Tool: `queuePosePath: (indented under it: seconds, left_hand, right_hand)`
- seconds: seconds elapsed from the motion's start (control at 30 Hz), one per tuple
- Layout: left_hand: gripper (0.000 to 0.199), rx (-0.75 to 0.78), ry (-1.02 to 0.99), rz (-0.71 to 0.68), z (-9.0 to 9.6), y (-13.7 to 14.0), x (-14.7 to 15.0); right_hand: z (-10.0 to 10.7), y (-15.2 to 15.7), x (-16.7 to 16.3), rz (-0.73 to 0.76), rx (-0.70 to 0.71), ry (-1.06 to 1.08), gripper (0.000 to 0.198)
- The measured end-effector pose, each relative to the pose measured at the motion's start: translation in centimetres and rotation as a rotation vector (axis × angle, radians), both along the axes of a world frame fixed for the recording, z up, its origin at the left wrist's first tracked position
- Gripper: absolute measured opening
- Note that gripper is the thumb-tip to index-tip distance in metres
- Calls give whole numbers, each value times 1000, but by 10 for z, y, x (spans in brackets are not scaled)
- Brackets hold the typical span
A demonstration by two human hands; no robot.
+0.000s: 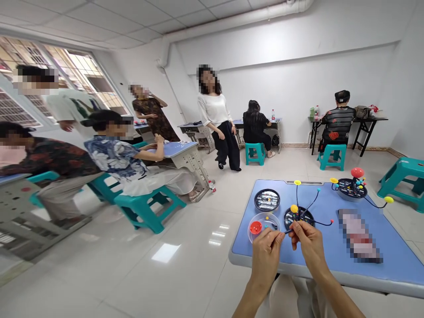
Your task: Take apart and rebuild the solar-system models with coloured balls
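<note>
My left hand (267,249) is closed, thumb and fingertips pinching one end of a thin black rod (288,231). The fingers of my right hand (308,243) pinch its other end, so part of the rod is hidden. Just beyond them sits a round black base (291,215) with thin black arms that carry small yellow, blue and red balls. A clear round tray (251,226) lies behind my left hand; in it are a red half-ball cup (255,227) and several small parts. Another round black disc (266,200) with printed labels lies farther back.
On the blue table (318,256), a similar model with a red ball (357,172) stands back right, and a dark-edged, pixelated flat item (360,236) lies right. Teal stools (402,179), other desks (180,150) and several people are around; one person in a white top (214,108) stands ahead.
</note>
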State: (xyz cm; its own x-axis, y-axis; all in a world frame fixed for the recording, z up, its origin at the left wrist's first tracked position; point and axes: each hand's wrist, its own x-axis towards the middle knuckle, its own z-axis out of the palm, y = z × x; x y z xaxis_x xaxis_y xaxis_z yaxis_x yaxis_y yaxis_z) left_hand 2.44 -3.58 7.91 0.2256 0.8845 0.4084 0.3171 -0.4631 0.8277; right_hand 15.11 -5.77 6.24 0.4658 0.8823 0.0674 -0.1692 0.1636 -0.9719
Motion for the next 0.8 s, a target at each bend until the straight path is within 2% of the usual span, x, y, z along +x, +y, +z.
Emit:
queuePosePath:
  seconds: [0.13,0.33,0.57,0.67,0.73,0.77,0.8]
  left_hand:
    - [35,24,49,-4,2,-4,-5]
    - [41,4,58,-30,7,-8,-16]
    - [32,82,36,33,8,-19,-20]
    - [29,23,-15,40,9,-14,-23]
    - [22,-88,-132,40,7,-9,-22]
    - [24,-160,-228,35,6,-7,-21]
    - [35,-233,-339,26,5,-5,-18]
  right_hand:
    - [1,4,-5,-56,-12,10,47]
    - [-1,5,-15,-37,-31,37,47]
    - [5,3,-25,-37,-54,54,50]
    - [8,3,-24,-17,-7,23,49]
    - [11,3,-22,10,30,21,46]
    - [12,3,-22,28,42,35,45]
    - [14,3,-21,47,51,58,44]
